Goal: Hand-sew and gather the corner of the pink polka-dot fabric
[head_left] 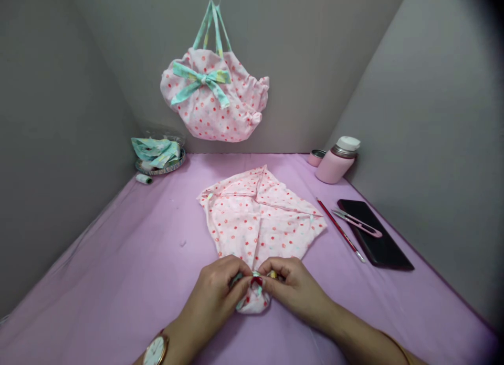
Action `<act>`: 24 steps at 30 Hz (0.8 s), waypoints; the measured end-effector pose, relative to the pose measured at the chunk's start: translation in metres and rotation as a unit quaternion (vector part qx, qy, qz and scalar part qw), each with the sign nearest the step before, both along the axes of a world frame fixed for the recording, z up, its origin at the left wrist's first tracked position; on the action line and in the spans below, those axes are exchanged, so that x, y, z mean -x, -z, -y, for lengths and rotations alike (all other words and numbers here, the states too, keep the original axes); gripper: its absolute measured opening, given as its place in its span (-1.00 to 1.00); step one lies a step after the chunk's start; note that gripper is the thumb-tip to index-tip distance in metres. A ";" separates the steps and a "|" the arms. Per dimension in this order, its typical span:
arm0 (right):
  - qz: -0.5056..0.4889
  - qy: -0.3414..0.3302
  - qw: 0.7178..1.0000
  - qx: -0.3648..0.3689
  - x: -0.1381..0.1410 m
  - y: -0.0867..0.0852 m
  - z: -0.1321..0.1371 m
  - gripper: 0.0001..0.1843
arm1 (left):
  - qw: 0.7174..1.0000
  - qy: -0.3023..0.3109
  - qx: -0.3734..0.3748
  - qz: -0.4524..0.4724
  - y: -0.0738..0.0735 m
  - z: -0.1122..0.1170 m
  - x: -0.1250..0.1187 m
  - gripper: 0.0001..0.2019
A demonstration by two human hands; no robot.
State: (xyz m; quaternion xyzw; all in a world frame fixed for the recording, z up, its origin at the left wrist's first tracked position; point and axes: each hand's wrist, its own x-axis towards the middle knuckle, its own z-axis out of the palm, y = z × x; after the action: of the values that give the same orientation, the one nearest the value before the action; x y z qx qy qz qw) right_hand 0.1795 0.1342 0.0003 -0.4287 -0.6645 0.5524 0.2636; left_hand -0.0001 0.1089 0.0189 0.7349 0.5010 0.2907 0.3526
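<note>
One corner of the dotted pink cloth (pixel 260 218) was gathered; left hand (pixel 220 294) and right hand (pixel 293 289) pinched a mint strip (pixel 256 285) around it; other corners lay loose.

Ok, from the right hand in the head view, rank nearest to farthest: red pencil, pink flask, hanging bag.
From the right hand:
1. Red pencil, just right of the dotted cloth.
2. Pink flask, back right by the wall.
3. Hanging bag, up on the rear wall.

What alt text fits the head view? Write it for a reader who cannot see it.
Two hands, left hand and right hand, pinch the gathered near corner of a pink dotted cloth on a purple table. A finished pink bag hangs behind; pink thread snips lie on a black phone at right.
</note>
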 end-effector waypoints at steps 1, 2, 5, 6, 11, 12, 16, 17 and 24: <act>0.000 0.000 1.000 0.003 0.000 0.000 0.000 -0.88 | 1.000 -0.005 0.009 0.001 0.000 0.000 0.000 -0.89; -0.001 -0.001 1.000 0.005 0.000 0.000 0.000 -0.88 | 1.000 -0.009 0.019 0.005 0.000 0.000 0.000 -0.89; 0.002 -0.005 1.000 0.005 0.001 0.001 0.001 -0.87 | 0.998 -0.020 0.059 0.027 0.003 0.000 -0.001 -0.88; 0.004 -0.008 1.000 0.003 0.001 0.001 0.002 -0.87 | 0.996 -0.024 0.074 0.035 0.005 0.000 -0.001 -0.88; 0.002 -0.012 1.000 -0.013 0.001 0.001 0.002 -0.86 | 0.994 -0.029 0.091 0.057 0.008 -0.002 -0.001 -0.87; 0.003 -0.012 1.000 -0.016 0.001 0.000 0.002 -0.86 | 0.995 -0.022 0.083 0.046 0.007 -0.002 -0.001 -0.86; 0.004 -0.009 1.000 -0.015 0.002 -0.002 0.001 -0.87 | 0.999 -0.004 0.034 -0.008 0.001 -0.002 -0.001 -0.82; 0.003 -0.007 1.000 -0.012 0.003 -0.002 0.001 -0.88 | 1.000 0.000 0.029 -0.013 0.000 -0.001 0.000 -0.81; -0.016 0.023 0.998 -0.060 -0.001 0.001 0.000 -0.87 | 0.997 -0.025 0.077 0.015 0.006 0.000 0.000 -0.82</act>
State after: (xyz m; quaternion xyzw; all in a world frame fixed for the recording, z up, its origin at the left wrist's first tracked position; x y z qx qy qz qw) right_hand 0.1805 0.1344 -0.0011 -0.4185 -0.6818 0.5124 0.3122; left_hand -0.0004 0.1090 0.0133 0.6887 0.5347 0.2707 0.4079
